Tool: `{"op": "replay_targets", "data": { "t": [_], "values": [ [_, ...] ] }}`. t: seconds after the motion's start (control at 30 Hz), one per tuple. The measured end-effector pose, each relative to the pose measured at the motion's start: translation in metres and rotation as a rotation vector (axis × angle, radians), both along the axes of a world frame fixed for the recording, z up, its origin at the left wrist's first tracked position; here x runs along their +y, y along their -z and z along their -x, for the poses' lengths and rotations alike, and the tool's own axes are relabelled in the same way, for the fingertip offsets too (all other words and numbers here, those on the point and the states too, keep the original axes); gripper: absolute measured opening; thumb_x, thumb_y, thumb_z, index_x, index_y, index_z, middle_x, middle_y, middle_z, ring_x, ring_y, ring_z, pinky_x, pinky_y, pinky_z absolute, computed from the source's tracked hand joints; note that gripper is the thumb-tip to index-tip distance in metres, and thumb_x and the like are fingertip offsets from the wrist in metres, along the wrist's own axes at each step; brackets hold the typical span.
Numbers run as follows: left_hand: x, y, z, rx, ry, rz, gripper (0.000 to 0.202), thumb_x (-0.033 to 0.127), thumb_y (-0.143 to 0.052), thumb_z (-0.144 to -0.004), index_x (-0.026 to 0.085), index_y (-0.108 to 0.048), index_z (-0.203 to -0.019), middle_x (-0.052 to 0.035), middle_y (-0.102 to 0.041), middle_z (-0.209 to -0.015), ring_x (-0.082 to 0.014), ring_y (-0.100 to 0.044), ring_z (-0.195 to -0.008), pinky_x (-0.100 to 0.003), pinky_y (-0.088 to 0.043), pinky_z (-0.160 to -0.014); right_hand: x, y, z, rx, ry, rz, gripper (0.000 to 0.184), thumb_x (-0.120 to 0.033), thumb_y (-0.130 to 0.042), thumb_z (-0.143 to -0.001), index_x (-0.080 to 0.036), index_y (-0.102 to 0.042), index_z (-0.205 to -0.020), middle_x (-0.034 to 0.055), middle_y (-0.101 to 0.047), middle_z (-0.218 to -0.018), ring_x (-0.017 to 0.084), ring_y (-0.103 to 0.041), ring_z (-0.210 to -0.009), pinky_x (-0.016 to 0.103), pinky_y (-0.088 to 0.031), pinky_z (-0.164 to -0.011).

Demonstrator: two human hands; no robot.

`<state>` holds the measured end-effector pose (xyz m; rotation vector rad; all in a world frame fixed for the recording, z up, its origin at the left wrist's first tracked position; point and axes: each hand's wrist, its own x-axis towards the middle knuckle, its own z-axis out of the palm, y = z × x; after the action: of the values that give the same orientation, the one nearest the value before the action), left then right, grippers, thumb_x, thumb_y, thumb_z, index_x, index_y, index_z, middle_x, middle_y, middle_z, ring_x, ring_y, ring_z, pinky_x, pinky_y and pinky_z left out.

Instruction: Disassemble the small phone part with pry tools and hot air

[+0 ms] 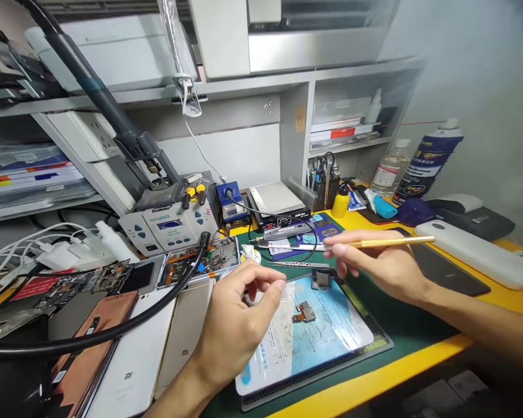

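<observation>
My right hand (375, 264) grips a slim gold-handled brush (387, 241), held nearly level, with its pale shaft and dark tip pointing left. Thumb and forefinger of my left hand (244, 319) are pressed together over the left side of a glossy blue-and-white pad (331, 337); whatever they hold is too small or hidden to make out. On the pad, right of my left hand, lies a small metal part with an orange flex cable (305, 312). A dark square camera-like module (321, 279) sits at the pad's back edge, below my right fingers.
Phones and phone backs (131, 348) lie at left, under a thick black hose (157, 316). Behind are a parts tray (220, 255), a rework station (169, 223) and metal tweezers (300, 265). A spray can (427, 165) and a white case (475, 252) stand at right.
</observation>
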<state>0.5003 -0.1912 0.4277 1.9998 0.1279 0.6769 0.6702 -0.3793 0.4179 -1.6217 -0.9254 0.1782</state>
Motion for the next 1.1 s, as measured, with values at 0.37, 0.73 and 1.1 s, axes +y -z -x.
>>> {"op": "replay_targets", "data": {
  "t": [0.37, 0.73, 1.1],
  "values": [
    [0.030, 0.009, -0.006, -0.037, -0.125, 0.190, 0.031, 0.048, -0.070, -0.083, 0.017, -0.070, -0.080, -0.0003, -0.065, -0.072, -0.0125, -0.054, -0.065, -0.024, -0.043, -0.060, -0.035, 0.014, -0.031, -0.845, 0.088, 0.553, 0.028, -0.019, -0.053, -0.092, -0.021, -0.073, -0.111, 0.0120, -0.076, -0.107, 0.027, -0.070, -0.098, 0.039, -0.056, -0.082],
    [0.043, 0.017, -0.012, -0.124, -0.163, 0.161, 0.031, 0.048, -0.073, -0.079, 0.017, -0.068, -0.073, 0.0011, -0.063, -0.068, -0.0132, -0.054, -0.065, -0.025, -0.043, -0.064, -0.109, 0.010, -0.052, -0.601, 0.636, 1.181, 0.039, -0.046, -0.055, -0.098, -0.012, -0.067, -0.112, 0.0150, -0.069, -0.114, 0.028, -0.065, -0.108, 0.050, -0.052, -0.092],
    [0.042, 0.019, -0.013, -0.121, -0.162, 0.118, 0.031, 0.048, -0.071, -0.079, 0.017, -0.069, -0.072, 0.0005, -0.063, -0.066, -0.0139, -0.055, -0.063, -0.026, -0.044, -0.063, -0.098, 0.013, -0.062, -0.312, 0.688, 1.333, 0.036, -0.043, -0.059, -0.098, -0.015, -0.063, -0.119, 0.0094, -0.066, -0.118, 0.022, -0.066, -0.102, 0.043, -0.056, -0.087]
  ]
}}
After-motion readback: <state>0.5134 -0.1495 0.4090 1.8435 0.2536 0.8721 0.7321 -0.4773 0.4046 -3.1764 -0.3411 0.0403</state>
